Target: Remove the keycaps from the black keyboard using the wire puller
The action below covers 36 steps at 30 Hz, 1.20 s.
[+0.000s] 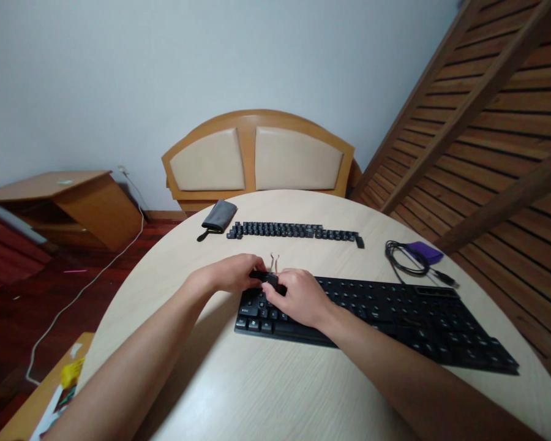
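A black keyboard [395, 312] lies across the round pale table [239, 392]. My left hand [234, 274] is closed at the keyboard's top left corner, fingers curled on its edge. My right hand [299, 297] is closed over the left keys, pinching a small wire keycap puller [274, 264] whose loops stick up between the two hands. A row of loose black keycaps [294, 231] is lined up farther back on the table.
A grey folded cloth [219, 217] lies left of the keycap row. A coiled black cable [406, 257] and a purple object [423, 251] sit at the right. A wooden chair back [257, 156] stands behind the table, slatted wood panels at right.
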Motion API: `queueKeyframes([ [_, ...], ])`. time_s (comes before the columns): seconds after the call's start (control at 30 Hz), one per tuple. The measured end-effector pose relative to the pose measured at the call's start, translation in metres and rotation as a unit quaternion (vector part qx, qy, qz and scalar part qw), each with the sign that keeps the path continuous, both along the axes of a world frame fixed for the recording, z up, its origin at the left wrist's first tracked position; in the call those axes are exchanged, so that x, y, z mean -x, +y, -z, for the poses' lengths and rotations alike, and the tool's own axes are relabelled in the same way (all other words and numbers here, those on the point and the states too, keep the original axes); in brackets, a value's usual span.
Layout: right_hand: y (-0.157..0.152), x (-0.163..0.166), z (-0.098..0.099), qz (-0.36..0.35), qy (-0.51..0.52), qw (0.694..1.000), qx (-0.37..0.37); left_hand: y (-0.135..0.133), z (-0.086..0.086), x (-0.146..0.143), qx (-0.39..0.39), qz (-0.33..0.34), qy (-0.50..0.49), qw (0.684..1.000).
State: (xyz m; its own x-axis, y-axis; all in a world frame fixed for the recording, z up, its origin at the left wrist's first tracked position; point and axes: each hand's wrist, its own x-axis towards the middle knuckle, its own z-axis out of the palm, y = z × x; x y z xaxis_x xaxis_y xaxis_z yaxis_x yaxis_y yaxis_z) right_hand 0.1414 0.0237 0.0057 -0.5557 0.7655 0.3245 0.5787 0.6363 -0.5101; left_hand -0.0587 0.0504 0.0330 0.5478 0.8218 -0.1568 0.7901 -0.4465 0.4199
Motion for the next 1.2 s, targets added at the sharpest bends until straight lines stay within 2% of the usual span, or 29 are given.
queueKeyframes([
  [0.1, 0.0, 0.001, 0.004, 0.023, -0.032, 0.999, -0.018, -0.001, -0.001, 0.0, -0.002, -0.005, 0.011, 1.0],
  [0.23, 0.001, -0.001, 0.003, 0.015, -0.023, 1.0, 0.001, -0.001, -0.003, -0.001, -0.006, -0.009, 0.024, 1.0],
  [0.43, 0.005, -0.001, 0.002, -0.001, 0.084, 0.987, 0.134, 0.0, -0.001, 0.0, 0.013, -0.011, 0.016, 1.0],
  [0.57, 0.011, -0.001, 0.007, 0.022, 0.171, 0.972, 0.158, -0.001, -0.007, -0.001, 0.016, -0.007, 0.018, 1.0],
  [0.67, 0.017, -0.001, 0.009, 0.067, 0.24, 0.955, 0.159, -0.003, -0.013, -0.002, 0.04, -0.002, 0.001, 0.999],
  [0.73, 0.021, -0.002, 0.011, 0.094, 0.27, 0.944, 0.166, -0.004, -0.012, -0.004, 0.056, -0.006, -0.053, 0.997],
  [0.8, 0.024, -0.003, 0.013, 0.109, 0.289, 0.935, 0.175, -0.002, -0.002, -0.008, 0.061, -0.01, -0.148, 0.987],
  [0.93, 0.027, -0.004, 0.018, 0.113, 0.317, 0.925, 0.177, 0.005, 0.03, -0.016, 0.081, -0.042, -0.363, 0.927],
  [1.03, 0.028, -0.004, 0.021, 0.118, 0.325, 0.922, 0.176, 0.009, 0.046, -0.02, 0.083, -0.081, -0.415, 0.902],
  [1.2, 0.029, -0.003, 0.018, 0.121, 0.315, 0.924, 0.179, 0.011, 0.049, -0.018, 0.058, -0.098, -0.437, 0.892],
])
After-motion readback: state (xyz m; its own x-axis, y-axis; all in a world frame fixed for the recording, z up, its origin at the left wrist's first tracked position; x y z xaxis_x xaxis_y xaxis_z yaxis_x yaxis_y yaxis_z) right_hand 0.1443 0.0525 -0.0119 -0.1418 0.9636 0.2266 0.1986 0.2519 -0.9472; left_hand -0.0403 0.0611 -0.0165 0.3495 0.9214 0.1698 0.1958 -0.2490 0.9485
